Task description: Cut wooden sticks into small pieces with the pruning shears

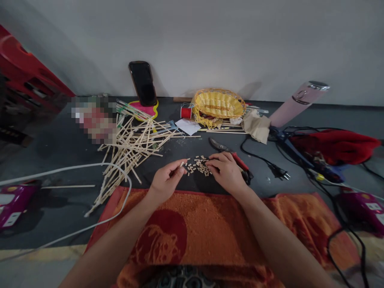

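My left hand (167, 178) is closed, pinching a short piece of wooden stick (181, 164) between thumb and fingertips. Just to its right, a loose pile of short cut stick pieces (198, 164) lies on the dark tabletop. Over the right side of that pile is my right hand (229, 172), its fingers bent and slightly apart, the fingertips at the pieces. Whether a piece sits under those fingertips is hidden. Behind the right hand lie pruning shears (240, 162) with red handles, partly covered by it. Both forearms cross an orange towel (216, 228).
Many long thin sticks (132, 150) are heaped at left. Behind stand a phone (143, 83), a red thread spool (186, 113), a yellow woven basket (220, 105) and a tilted pink flask (297, 102). A black plug (277, 171) and cables lie right; a white cable (120, 170) loops left.
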A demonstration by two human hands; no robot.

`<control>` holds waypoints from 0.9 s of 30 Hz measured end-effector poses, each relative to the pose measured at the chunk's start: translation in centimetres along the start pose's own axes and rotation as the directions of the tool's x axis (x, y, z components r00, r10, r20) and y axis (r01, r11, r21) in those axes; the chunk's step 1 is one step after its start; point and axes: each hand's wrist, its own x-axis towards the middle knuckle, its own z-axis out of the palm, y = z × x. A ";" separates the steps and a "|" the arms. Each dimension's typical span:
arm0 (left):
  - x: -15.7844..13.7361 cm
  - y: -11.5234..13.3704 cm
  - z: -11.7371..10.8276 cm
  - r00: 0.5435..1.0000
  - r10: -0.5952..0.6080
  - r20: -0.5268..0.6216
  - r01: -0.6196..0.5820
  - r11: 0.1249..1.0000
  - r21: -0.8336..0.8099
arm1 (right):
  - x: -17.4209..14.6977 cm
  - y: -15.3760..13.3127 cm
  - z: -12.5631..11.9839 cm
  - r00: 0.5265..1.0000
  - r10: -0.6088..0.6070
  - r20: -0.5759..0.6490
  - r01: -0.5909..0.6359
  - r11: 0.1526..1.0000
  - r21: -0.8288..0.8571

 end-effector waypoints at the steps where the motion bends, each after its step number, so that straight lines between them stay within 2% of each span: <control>1: 0.0 0.0 0.0 1.000 0.003 0.000 -0.003 1.000 0.003 | 0.0 0.0 0.0 1.000 0.001 0.001 -0.001 1.000 0.001; 12: -0.1 -0.1 0.4 0.999 0.011 0.047 -0.012 0.999 0.038 | 0.2 -0.4 -0.3 0.999 0.028 0.029 -0.027 0.999 -0.019; 15: 0.0 -0.3 0.5 0.998 0.033 0.057 -0.035 0.998 0.045 | 0.4 -0.9 -0.7 1.000 0.015 -0.019 -0.015 1.000 -0.009; 20: -0.3 -0.1 0.5 0.993 0.040 0.115 -0.044 0.999 0.031 | 0.2 -2.7 -1.3 0.989 -0.091 -0.120 0.116 0.969 0.220; 23: -0.6 0.2 0.6 0.987 0.031 0.157 -0.035 0.999 0.026 | -0.4 -4.1 -1.2 0.981 -0.169 -0.093 0.191 0.928 0.320; 27: -0.8 0.5 0.6 0.975 0.063 0.211 -0.069 0.997 0.024 | -0.9 -5.1 -0.9 0.986 -0.163 -0.038 0.166 0.920 0.356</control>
